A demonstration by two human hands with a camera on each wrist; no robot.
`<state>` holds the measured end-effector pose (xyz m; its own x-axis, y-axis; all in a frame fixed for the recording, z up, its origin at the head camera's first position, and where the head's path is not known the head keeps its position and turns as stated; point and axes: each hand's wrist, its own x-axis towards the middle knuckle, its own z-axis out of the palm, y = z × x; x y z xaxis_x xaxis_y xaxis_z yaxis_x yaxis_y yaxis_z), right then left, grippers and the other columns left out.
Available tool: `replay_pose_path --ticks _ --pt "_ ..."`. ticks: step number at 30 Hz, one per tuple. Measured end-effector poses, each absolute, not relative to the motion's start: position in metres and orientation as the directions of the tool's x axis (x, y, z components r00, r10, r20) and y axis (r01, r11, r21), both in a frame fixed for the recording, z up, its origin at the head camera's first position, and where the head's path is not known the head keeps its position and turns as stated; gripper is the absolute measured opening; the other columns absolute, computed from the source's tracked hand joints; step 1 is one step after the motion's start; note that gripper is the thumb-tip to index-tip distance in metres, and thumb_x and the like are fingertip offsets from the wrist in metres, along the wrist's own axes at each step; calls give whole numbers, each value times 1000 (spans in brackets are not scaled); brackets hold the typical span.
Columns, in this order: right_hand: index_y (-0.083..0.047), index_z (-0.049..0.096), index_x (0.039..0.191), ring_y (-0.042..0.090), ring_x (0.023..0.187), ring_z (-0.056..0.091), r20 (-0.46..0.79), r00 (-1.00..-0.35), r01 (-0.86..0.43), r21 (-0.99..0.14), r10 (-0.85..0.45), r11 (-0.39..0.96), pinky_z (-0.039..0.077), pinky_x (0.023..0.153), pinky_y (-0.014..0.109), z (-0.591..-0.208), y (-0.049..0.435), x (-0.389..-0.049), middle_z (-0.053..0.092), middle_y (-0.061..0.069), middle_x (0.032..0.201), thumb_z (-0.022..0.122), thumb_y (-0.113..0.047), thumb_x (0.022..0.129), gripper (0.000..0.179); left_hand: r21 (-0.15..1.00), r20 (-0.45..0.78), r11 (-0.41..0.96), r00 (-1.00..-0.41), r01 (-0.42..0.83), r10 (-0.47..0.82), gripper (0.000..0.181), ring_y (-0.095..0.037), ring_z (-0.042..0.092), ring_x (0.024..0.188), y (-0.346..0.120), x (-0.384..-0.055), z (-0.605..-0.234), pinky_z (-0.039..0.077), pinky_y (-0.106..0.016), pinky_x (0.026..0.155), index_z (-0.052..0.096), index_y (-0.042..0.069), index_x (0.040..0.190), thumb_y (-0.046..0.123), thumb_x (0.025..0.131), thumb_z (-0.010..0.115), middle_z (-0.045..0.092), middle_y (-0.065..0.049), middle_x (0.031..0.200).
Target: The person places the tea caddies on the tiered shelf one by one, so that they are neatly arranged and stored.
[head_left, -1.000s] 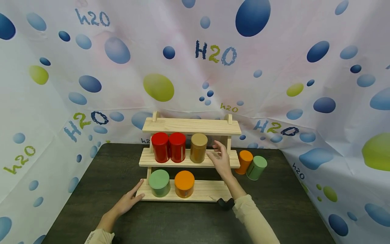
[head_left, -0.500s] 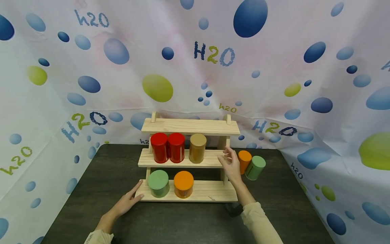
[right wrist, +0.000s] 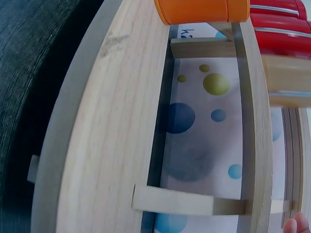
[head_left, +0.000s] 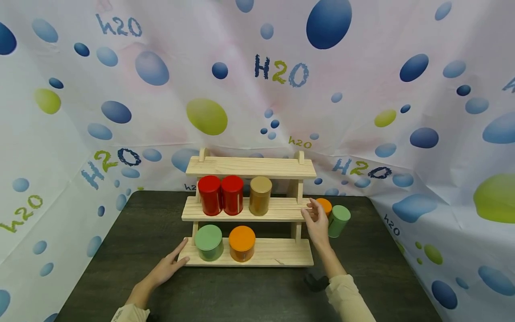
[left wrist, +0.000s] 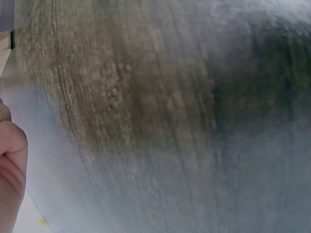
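Note:
A three-tier wooden shelf [head_left: 277,253] stands on the dark table. My left hand [head_left: 166,268] rests at the left end of its bottom tier, index finger and thumb against the board. Beside the right end of the middle tier is my right hand [head_left: 318,223], fingers loosely bent with nothing between them. It overlaps a tall orange canister [head_left: 324,205]; a tall green canister [head_left: 340,218] leans close to that one. At the right wrist view's lower corner show its fingertips [right wrist: 298,226]. Two red canisters [head_left: 210,197] and a gold canister [head_left: 260,197] occupy the middle tier.
On the bottom tier sit a short green jar [head_left: 209,243] and a short orange jar [head_left: 242,243]. The top tier [head_left: 251,166] bears nothing. Behind and at both sides hangs a white curtain [head_left: 241,89] with bubble prints. The left wrist view shows mostly tabletop [left wrist: 146,121].
My right hand has moved right and slightly down, away from the gold canister, past the shelf's end to the tall orange canister. The left hand has stayed in place.

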<state>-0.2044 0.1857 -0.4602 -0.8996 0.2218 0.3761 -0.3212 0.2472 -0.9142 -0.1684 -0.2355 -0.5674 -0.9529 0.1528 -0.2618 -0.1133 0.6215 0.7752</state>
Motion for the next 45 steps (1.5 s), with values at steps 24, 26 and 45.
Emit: replay_pose_path --ticks 24,26,45 --pt "-1 39 133 4 88 42 318 -743 -136 -933 589 332 34 77 18 -517 262 -206 41 14 115 59 -20 89 52 777 -263 619 -953 -116 151 72 -16 55 67 -235 -167 -566 44 -44 76 19 12 147 35 90 56 52 -26 121" --pt "-3 35 136 9 90 41 291 -738 -90 -937 609 338 35 78 19 -520 266 -206 38 15 120 59 -24 89 57 777 -263 619 -953 -118 149 72 -17 56 69 -235 -167 -566 44 -46 77 19 11 147 35 90 56 48 -29 125" --pt "1 10 144 45 114 33 104 -828 107 -935 552 337 29 93 52 -528 288 -215 20 32 133 61 -31 86 84 768 -253 631 -957 -110 141 71 -16 52 65 -234 -168 -567 44 -42 75 20 11 146 35 90 56 48 -27 125"
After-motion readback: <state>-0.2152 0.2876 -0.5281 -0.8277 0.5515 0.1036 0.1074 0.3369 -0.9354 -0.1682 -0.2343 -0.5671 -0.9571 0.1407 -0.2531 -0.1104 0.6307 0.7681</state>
